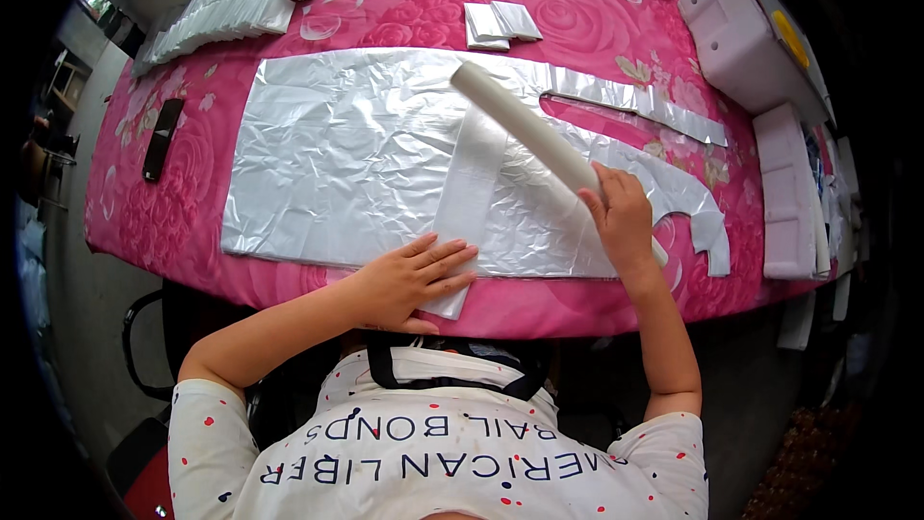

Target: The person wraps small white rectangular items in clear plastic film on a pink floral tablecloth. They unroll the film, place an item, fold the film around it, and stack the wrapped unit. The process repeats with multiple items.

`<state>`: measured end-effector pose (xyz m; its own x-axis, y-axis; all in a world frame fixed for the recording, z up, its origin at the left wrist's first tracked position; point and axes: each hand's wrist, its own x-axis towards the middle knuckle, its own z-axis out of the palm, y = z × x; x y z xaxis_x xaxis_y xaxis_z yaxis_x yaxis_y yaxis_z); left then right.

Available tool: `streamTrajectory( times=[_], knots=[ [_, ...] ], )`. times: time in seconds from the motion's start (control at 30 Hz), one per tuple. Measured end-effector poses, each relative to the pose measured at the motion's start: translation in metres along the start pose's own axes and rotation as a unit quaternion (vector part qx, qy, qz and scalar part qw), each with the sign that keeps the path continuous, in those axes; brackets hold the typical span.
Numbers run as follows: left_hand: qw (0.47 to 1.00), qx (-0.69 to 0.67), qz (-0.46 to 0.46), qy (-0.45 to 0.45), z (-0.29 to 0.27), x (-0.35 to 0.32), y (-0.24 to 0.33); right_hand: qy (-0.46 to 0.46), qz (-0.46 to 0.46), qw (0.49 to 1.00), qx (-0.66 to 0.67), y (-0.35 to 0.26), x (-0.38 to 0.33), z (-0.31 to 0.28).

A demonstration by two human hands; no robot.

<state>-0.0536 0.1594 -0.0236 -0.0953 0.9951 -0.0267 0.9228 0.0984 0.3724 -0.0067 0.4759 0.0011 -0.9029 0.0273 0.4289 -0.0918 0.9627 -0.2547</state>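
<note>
A large sheet of thin, shiny, whitish plastic [327, 154] lies flat across the table, with strap-like ends and curved cut-outs at its right side. Across its middle runs a narrow folded strip of the same plastic [472, 169], its near end hanging past the sheet's front edge. My left hand [419, 279] rests flat on the near end of that strip, fingers stretched out. A long, pale, smooth rod [529, 130] is gripped near its lower end by my right hand [624, 217]. It slants up to the left over the sheet; whether it touches the plastic I cannot tell.
Several folded white plastic packets [231, 10] form rows at the far left. A few more packets [500, 24] lie at the back middle. A dark narrow object [163, 140] is on the left. White foam boxes [736, 39] stand along the right edge of the pink flowered tablecloth [568, 303].
</note>
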Motion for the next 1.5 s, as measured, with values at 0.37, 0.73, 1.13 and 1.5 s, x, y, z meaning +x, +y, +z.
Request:
streamTrajectory(
  times=[0.37, 0.73, 1.13, 1.5],
  knots=[
    [0.996, 0.017, -0.076, 0.046, 0.034, 0.013, 0.041, -0.018, -0.129, 0.987, 0.094, -0.045, 0.041, 0.053],
    [0.992, 0.018, 0.086, 0.085, 0.029, -0.006, 0.019, -0.001, -0.163, 0.974, 0.156, -0.046, 0.083, 0.064],
    [0.974, -0.031, 0.036, 0.221, 0.009, -0.004, 0.01, -0.211, -0.216, 0.93, 0.208, -0.085, -0.027, 0.043],
    [0.95, -0.084, -0.161, 0.253, 0.003, 0.019, 0.005, -0.093, -0.09, 0.959, 0.253, -0.083, -0.018, 0.042]
  ],
)
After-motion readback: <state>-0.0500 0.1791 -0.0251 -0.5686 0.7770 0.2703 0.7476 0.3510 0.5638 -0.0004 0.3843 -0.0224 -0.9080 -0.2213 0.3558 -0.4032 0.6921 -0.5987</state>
